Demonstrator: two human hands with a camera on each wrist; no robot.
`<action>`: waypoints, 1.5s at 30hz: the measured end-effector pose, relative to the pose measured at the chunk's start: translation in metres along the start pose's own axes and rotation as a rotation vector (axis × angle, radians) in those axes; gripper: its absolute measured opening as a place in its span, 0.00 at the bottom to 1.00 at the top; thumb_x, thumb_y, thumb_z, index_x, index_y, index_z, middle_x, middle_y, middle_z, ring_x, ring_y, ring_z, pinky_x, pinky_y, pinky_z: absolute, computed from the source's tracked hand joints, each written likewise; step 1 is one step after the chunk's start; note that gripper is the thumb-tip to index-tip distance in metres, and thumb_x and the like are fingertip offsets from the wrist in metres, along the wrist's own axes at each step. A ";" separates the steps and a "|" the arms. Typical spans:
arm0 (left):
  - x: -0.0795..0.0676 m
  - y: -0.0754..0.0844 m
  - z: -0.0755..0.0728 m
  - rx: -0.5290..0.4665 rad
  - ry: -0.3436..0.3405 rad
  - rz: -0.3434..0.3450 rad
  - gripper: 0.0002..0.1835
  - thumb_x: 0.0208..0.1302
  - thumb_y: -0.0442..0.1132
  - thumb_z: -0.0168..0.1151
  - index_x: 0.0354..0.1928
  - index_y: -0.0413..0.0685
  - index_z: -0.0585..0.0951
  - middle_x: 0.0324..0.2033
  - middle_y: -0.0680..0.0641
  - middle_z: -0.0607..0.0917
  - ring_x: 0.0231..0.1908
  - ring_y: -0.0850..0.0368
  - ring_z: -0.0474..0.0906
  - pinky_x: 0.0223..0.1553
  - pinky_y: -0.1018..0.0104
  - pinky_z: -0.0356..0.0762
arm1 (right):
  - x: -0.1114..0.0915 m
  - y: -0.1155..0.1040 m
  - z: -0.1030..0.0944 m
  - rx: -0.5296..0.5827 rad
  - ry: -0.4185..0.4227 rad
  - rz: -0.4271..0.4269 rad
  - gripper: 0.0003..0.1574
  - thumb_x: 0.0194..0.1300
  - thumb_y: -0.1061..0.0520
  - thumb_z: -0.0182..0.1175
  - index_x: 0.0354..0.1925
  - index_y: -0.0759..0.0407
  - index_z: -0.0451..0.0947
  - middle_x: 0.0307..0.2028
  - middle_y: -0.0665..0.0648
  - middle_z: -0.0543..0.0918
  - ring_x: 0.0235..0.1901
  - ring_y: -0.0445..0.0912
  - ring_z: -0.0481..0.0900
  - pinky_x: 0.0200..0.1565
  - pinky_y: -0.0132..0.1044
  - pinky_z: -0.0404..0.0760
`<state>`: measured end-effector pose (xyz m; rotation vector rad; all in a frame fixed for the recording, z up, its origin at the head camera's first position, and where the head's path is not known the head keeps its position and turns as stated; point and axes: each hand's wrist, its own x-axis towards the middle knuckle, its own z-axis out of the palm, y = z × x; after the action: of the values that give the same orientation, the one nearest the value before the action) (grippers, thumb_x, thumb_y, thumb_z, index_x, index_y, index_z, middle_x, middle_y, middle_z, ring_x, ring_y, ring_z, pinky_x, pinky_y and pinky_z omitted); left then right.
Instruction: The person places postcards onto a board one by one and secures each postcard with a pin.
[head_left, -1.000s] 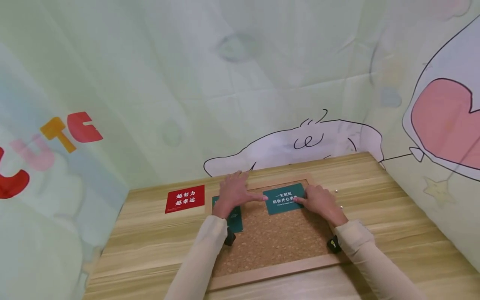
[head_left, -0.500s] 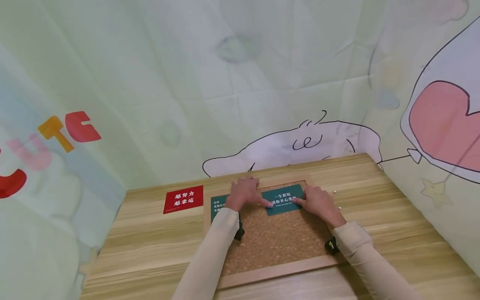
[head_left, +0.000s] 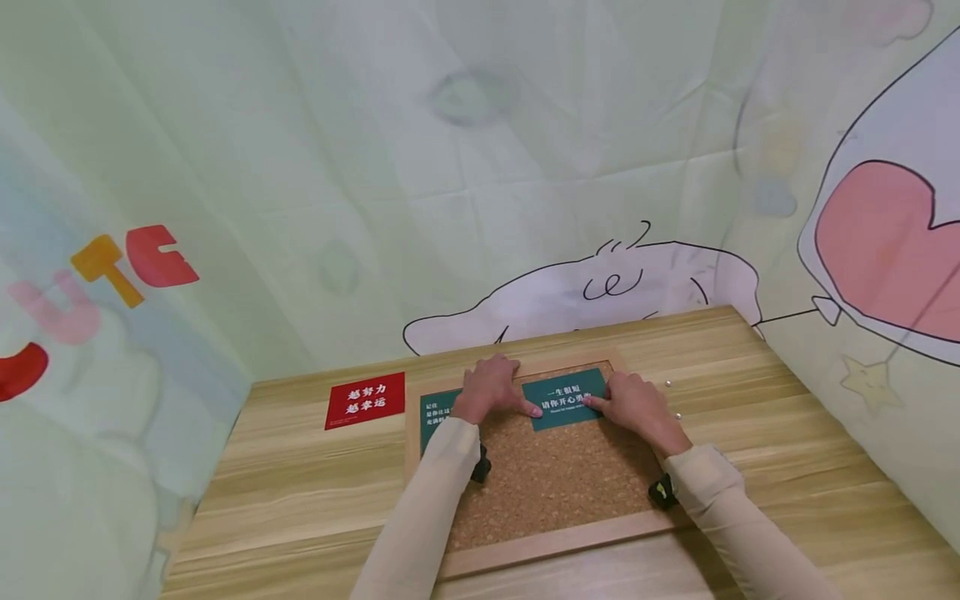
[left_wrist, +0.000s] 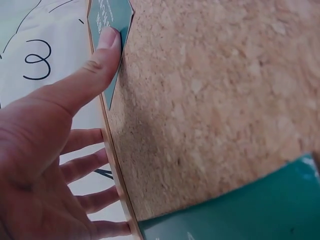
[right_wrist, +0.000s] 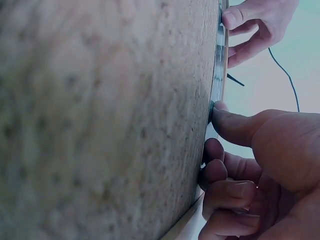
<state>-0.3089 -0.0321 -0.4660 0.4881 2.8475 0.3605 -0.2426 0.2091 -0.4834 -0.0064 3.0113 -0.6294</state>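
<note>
A teal card point(head_left: 562, 390) with white characters lies at the upper middle of a wood-framed corkboard point(head_left: 562, 487). My left hand point(head_left: 489, 390) presses its thumb on the card's left part. In the left wrist view, the other fingers of that left hand point(left_wrist: 37, 145) extend straight to the frame's outer edge. My right hand point(head_left: 637, 404) pinches the card's right side, thumb on top and fingers curled, as the right wrist view shows the right hand point(right_wrist: 285, 155) close up. A second teal card point(head_left: 437, 407) lies at the board's left, partly hidden by my left arm.
Left of the board, a red card point(head_left: 365, 401) with white characters lies on the wooden table point(head_left: 300, 492). Two small white pieces point(head_left: 678, 416) sit on the table to the right. A printed fabric backdrop point(head_left: 375, 208) stands behind the table and at both sides.
My left hand has shifted right and its thumb has come down onto the card. More of the left teal card shows. The right hand has stayed at the card's right side.
</note>
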 end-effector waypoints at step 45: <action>0.005 0.005 -0.001 -0.026 -0.039 -0.075 0.55 0.44 0.65 0.82 0.74 0.53 0.72 0.69 0.44 0.75 0.66 0.39 0.68 0.67 0.33 0.63 | -0.006 0.090 -0.053 -0.050 0.016 -0.015 0.13 0.70 0.57 0.65 0.46 0.66 0.86 0.46 0.76 0.84 0.38 0.69 0.83 0.36 0.64 0.81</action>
<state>-0.3120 -0.0264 -0.4644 0.3777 2.8108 0.3693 -0.2392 0.3135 -0.4704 -0.0263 3.0439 -0.5583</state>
